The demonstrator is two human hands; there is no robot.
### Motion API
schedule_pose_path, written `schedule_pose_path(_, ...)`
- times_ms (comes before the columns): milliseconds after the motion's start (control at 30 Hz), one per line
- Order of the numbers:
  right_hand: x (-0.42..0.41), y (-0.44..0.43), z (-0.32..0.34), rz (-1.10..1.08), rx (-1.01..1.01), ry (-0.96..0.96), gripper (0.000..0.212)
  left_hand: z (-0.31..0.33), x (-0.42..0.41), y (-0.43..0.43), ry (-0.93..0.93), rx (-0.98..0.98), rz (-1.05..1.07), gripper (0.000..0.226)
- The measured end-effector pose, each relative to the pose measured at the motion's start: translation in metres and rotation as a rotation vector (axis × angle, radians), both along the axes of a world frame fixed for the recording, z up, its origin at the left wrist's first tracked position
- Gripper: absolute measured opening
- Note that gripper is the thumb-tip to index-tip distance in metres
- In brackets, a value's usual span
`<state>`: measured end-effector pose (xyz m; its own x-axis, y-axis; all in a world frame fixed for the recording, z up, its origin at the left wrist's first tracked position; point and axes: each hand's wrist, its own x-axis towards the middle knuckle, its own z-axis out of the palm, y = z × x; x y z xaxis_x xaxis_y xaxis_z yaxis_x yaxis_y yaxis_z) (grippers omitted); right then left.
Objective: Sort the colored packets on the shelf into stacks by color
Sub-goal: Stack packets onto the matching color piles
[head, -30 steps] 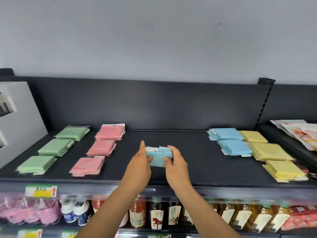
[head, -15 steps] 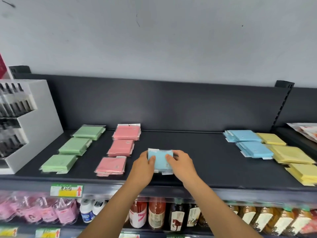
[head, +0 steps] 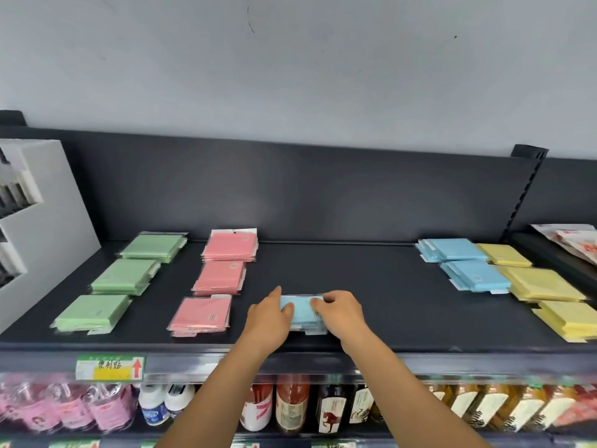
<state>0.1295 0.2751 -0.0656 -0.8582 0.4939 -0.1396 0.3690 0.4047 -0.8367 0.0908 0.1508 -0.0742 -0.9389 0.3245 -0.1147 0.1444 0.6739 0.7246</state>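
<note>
The green-and-yellow tag point(head: 109, 368) on the shelf point(head: 323, 270) edge reads "便利贴" beside a red arrow.

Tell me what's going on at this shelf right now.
A person is sorting coloured packets on the dark shelf. The left hand and right hand grip a small pile of blue packets that appears to lie flat near the front edge, beside the pink stacks. Green stacks sit at the far left. Two more blue stacks and the yellow stacks are at the right.
</note>
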Motion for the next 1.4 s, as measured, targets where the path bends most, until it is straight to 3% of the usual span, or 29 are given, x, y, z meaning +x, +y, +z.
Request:
schedule_pose_path(267,0.002,0.004,0.002,0.031,-0.089,-0.01,0.029,0.003,0.006,0.005,0.027,-0.012,0.047,0.058)
schedule_pose_path(433,0.017,0.041,0.014,0.141,-0.378,-0.006,0.041,0.023,0.025,0.038,0.394,-0.035,0.093,0.06)
schedule_pose_path(567,0.034,0.101,0.022,0.047,-0.294,0.102,0.048,0.038,0.032,0.085,0.475,0.013,-0.068,0.056)
schedule_pose_path(767,0.048,0.212,0.042,-0.137,0.138,0.161,0.05,0.042,0.039,0.159,0.149,0.136,-0.316,0.065)
schedule_pose_path(933,0.052,0.296,0.052,-0.17,0.332,0.027,0.056,0.048,0.04,0.227,0.013,0.124,-0.416,0.069)
schedule_pose_path(1000,0.053,0.315,0.051,-0.15,0.341,-0.034,0.052,0.049,0.038,0.255,-0.025,0.082,-0.414,0.07)
schedule_pose_path(1133,0.048,0.335,0.043,-0.087,0.235,-0.072,0.022,0.045,0.036,0.298,-0.059,0.009,-0.408,0.062)
schedule_pose_path(1267,0.043,0.345,0.036,-0.06,0.114,-0.084,0.013,0.032,0.031,0.324,-0.053,-0.033,-0.381,0.053)
schedule_pose_path(1333,0.042,0.348,0.037,-0.046,0.061,-0.091,0.015,0.029,0.029,0.333,-0.056,-0.014,-0.356,0.05)
schedule_pose_path(1400,0.04,0.35,0.036,-0.01,0.026,-0.096,0.036,0.026,0.029,0.341,-0.085,0.076,-0.317,0.046)
